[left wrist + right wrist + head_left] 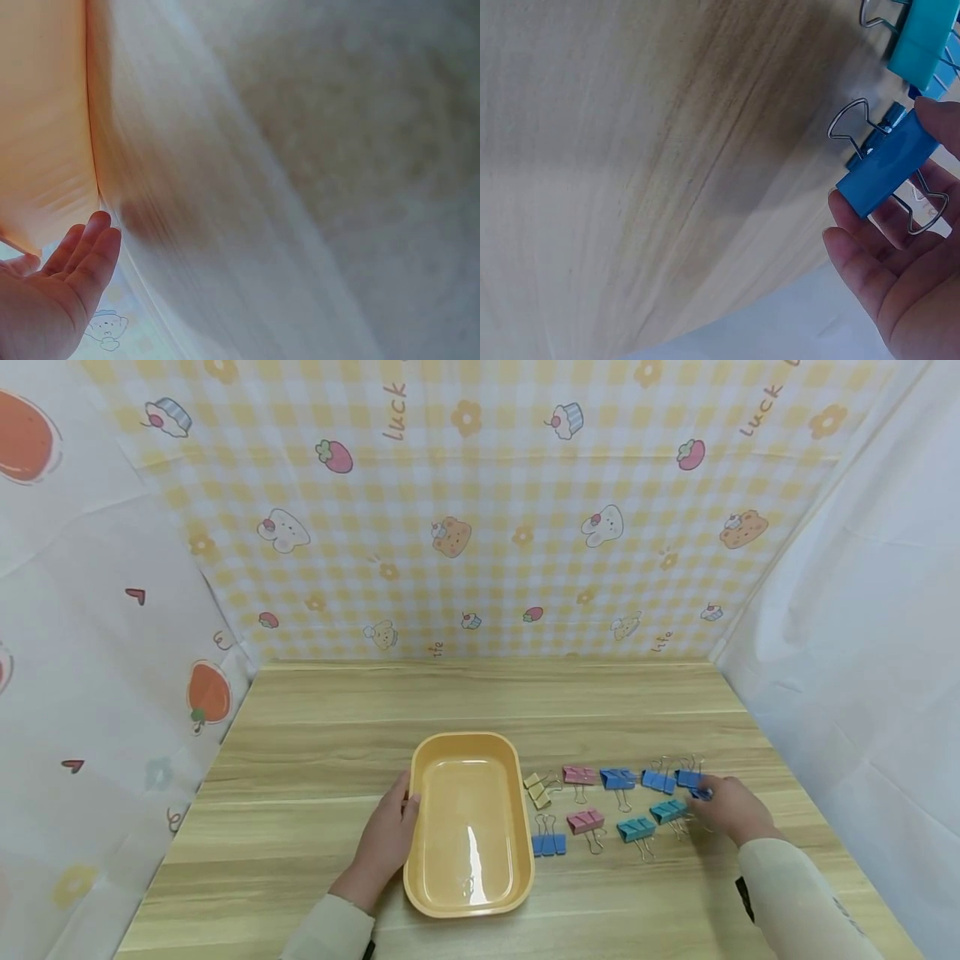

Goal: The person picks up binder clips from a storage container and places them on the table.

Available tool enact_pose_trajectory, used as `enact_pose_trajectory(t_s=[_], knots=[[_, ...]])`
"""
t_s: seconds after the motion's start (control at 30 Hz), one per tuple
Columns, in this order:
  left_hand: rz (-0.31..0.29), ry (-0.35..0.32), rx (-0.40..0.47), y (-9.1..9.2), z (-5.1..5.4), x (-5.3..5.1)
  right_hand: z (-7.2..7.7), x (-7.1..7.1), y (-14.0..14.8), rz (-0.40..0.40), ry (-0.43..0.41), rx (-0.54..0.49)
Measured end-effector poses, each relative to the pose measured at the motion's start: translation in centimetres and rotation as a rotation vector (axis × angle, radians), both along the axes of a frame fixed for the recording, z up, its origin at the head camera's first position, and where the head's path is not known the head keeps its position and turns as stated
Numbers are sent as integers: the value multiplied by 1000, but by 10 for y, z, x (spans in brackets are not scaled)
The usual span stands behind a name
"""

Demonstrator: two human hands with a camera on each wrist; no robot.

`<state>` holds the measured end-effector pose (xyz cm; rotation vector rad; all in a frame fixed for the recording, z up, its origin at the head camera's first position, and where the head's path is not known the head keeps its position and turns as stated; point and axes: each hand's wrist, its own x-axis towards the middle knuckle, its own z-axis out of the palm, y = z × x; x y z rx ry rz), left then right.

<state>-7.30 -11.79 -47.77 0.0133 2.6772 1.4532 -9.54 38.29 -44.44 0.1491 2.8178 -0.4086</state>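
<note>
A yellow tray (468, 827) sits in front of me with its inside bare. My left hand (390, 835) holds its left side, thumb at the rim and fingers along the outer wall; in the left wrist view those fingers (94, 255) look fairly straight. At the right, my right hand (731, 810) pinches a blue binder clip (889, 165) between thumb and fingers, both wire handles sticking out. Just beside that hand lie another blue clip (688, 779) and a teal clip (668, 811).
More binder clips lie right of the tray in two loose rows: a yellow clip (537, 792), pink clips (586, 822), a teal clip (636, 829) and several blue clips (618, 778). Behind the wooden table (337, 710) hangs a checked cloth (487, 568).
</note>
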Motion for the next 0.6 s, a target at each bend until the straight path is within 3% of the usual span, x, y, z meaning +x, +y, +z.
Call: enact_pose_trajectory(t_s=[0.33, 0.6], knots=[[-2, -3, -2, 1, 1, 1, -9, 2, 7, 15, -8, -13], [-3, -7, -4, 1, -1, -1, -5, 4, 1, 8, -25, -14]])
